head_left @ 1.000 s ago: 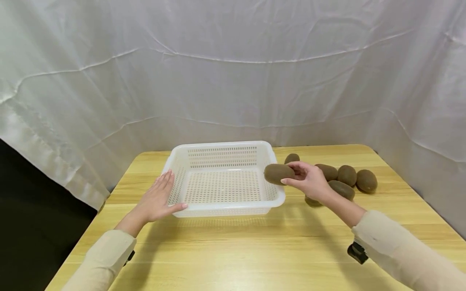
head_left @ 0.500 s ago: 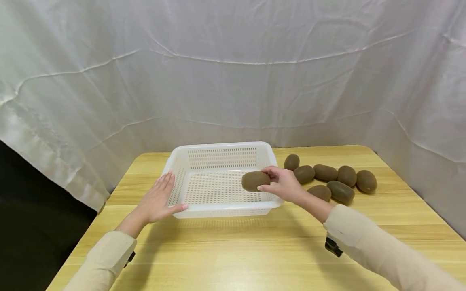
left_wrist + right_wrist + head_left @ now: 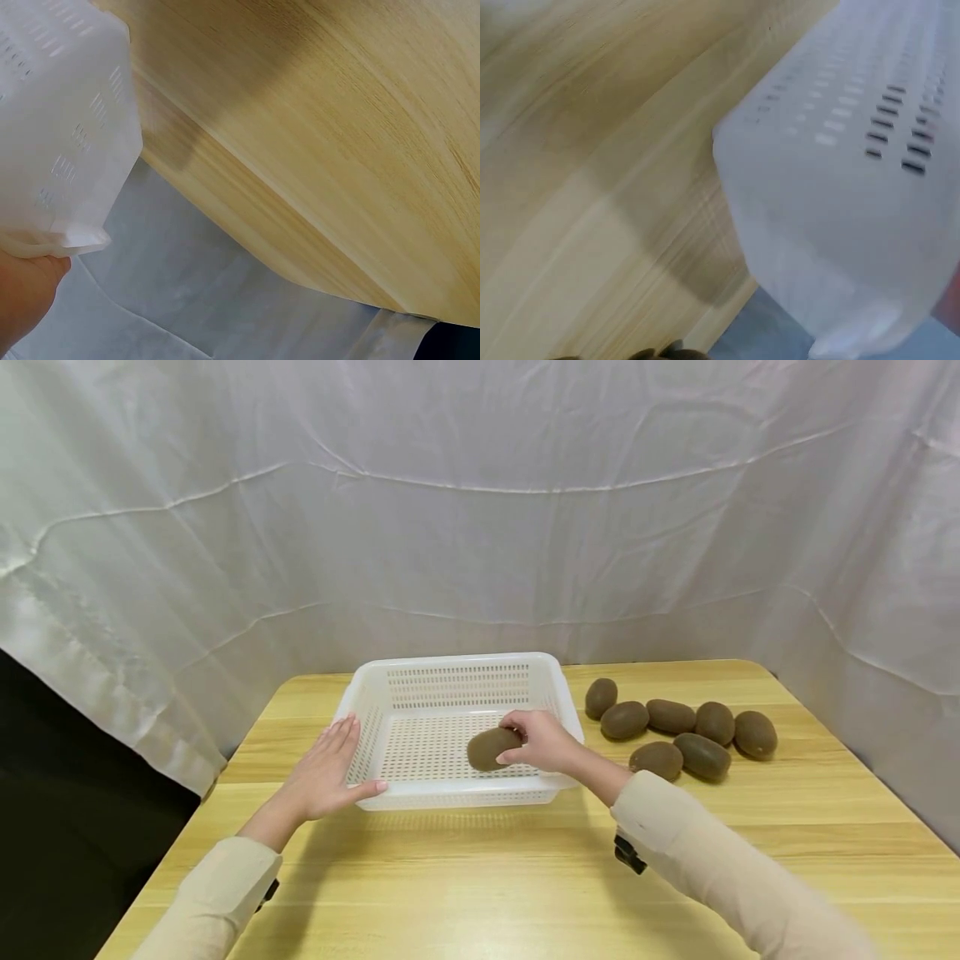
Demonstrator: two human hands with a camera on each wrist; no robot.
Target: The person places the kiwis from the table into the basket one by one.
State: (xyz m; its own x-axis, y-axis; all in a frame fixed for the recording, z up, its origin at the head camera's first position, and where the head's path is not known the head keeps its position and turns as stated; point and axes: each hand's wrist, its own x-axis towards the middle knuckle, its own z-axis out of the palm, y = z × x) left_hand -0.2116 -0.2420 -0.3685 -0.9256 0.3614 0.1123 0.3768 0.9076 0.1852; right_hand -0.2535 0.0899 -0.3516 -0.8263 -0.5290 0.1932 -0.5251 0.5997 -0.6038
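Note:
My right hand [image 3: 542, 743] holds a brown kiwifruit [image 3: 491, 749] between thumb and fingers, inside the white perforated plastic basket [image 3: 465, 787], low over its floor near the front right. At the basket's left rim, my left hand [image 3: 318, 774] lies with fingers straight, thumb along the front corner. The left wrist view shows the basket's outer wall [image 3: 71, 127] and part of the left hand [image 3: 28, 296] at the rim. In the right wrist view the basket's side [image 3: 832, 202] covers the kiwifruit, and only an edge of the right hand [image 3: 951, 304] shows.
Several loose kiwifruit lie right of the basket, among them one at the back [image 3: 602, 697] and one in front [image 3: 657, 761]. The wooden table [image 3: 450, 877] ends at a grey-white curtain [image 3: 480, 543]. A black area [image 3: 75, 827] is at the left.
My right hand has carried the kiwifruit leftward from above the basket's right rim and down into the basket. The left hand has stayed at the rim.

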